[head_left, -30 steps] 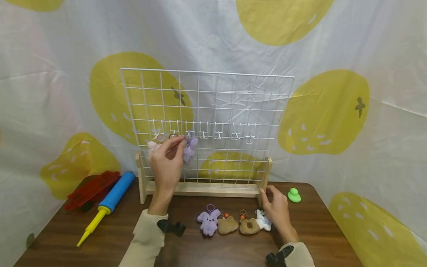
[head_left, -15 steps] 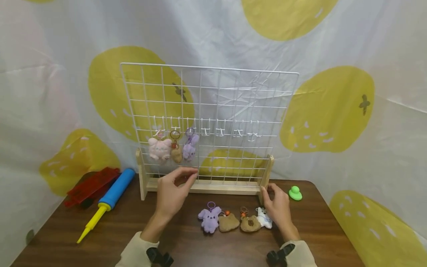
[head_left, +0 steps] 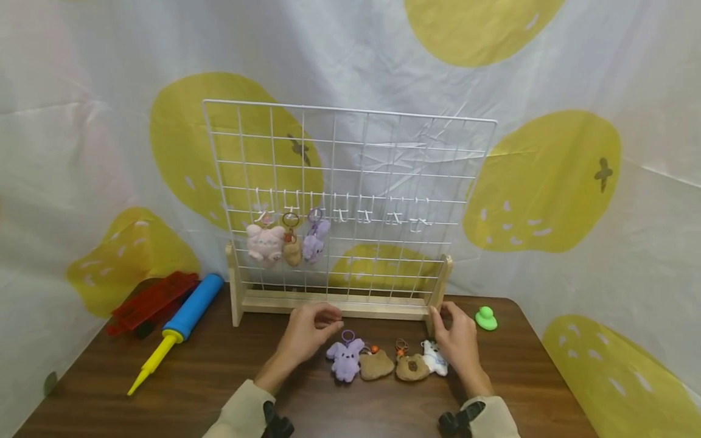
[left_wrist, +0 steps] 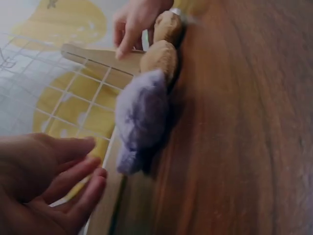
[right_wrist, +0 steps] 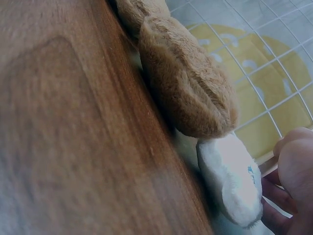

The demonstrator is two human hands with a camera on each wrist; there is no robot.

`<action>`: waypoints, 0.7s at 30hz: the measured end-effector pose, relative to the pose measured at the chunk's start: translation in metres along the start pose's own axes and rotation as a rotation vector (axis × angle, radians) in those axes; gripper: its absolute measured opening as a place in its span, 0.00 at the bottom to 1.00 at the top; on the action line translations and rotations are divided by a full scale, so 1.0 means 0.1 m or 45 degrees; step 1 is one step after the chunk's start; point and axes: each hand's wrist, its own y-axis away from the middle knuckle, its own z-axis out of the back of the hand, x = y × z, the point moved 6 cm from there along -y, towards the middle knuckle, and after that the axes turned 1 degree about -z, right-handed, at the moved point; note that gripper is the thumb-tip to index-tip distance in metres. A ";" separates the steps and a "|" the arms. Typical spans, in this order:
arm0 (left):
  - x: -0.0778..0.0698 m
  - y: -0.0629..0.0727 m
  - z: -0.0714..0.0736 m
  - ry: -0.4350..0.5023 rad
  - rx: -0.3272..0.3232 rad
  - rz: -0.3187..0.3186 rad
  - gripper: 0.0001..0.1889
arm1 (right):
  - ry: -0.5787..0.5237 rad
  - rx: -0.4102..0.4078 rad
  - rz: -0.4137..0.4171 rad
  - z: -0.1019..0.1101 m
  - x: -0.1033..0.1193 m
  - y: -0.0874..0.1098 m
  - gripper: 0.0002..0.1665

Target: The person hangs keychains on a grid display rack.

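The left hand [head_left: 308, 331], its grip loosely open and empty, hovers just beside the purple bunny keychain [head_left: 344, 359] lying on the surface [head_left: 208, 377]. The right hand [head_left: 457, 340] grips the rack's wooden foot [head_left: 440, 291]. A hasty pinch might miss the small ring and nudge the neighbouring brown plush [head_left: 375, 364]

On the counter [head_left: 219, 389], four plush keychains [head_left: 386, 362] lie in a row before the wire rack [head_left: 350, 201], which carries three more keychains [head_left: 287, 240] at its left, with the pump [head_left: 183, 319] left of it and each hand flanking the row.
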 end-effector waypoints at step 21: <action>0.13 -0.04 -0.33 -0.284 0.323 0.098 0.20 | 0.001 0.016 0.013 -0.01 -0.02 0.00 0.10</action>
